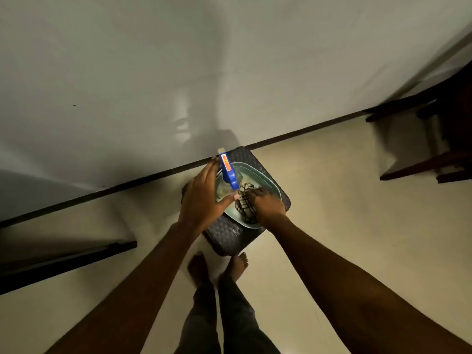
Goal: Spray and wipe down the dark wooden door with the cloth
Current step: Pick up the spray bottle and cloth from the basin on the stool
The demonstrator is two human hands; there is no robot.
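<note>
A clear spray bottle (228, 172) with a blue trigger head stands in a pale green tray (265, 181) on a dark woven stool (229, 241). My left hand (201, 198) wraps around the bottle's body, thumb on the near side and fingers on the far side. A dark checked cloth (245, 203) lies in the tray beside the bottle. My right hand (268, 204) rests on the cloth with its fingers curled into it. Dark wood (457, 103), possibly the door, shows at the right edge.
The stool stands against a pale wall (153, 72) with a dark skirting strip (127, 185). My bare feet (217, 269) are just in front of the stool on the cream tiled floor. Another dark wooden piece (63, 261) lies low at the left.
</note>
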